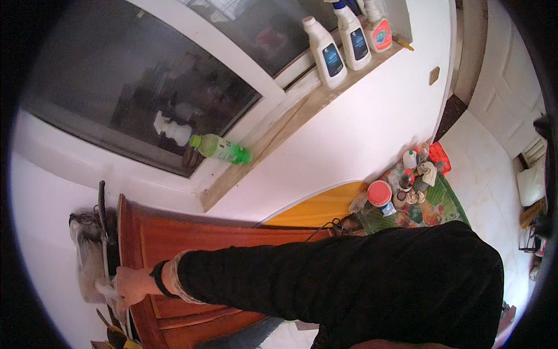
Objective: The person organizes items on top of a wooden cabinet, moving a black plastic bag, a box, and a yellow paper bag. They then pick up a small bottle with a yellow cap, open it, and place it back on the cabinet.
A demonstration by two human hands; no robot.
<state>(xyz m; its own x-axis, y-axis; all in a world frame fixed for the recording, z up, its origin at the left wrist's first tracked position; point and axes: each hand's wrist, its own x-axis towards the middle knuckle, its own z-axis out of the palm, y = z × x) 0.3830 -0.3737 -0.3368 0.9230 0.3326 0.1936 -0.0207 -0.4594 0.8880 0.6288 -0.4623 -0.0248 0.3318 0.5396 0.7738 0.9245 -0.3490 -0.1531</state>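
Note:
My right hand (133, 286) reaches far to the left, its black sleeve (261, 273) stretching across the lower half of the view. Its fingers are bent at the edge of a reddish-brown wooden panel (174, 232), around a pale, whitish piece that I cannot make out. Just beyond the fingers, a greyish plastic-wrapped thing (90, 256) hangs against the white wall, beside a dark upright rod (103, 209). My left hand is out of view.
A windowsill (290, 125) holds a green bottle (224, 150) and several white bottles (328, 55). Jars and bottles crowd a patterned green mat (447, 200) on the floor, by a red basket (439, 158). A white door (511, 75) stands at far right.

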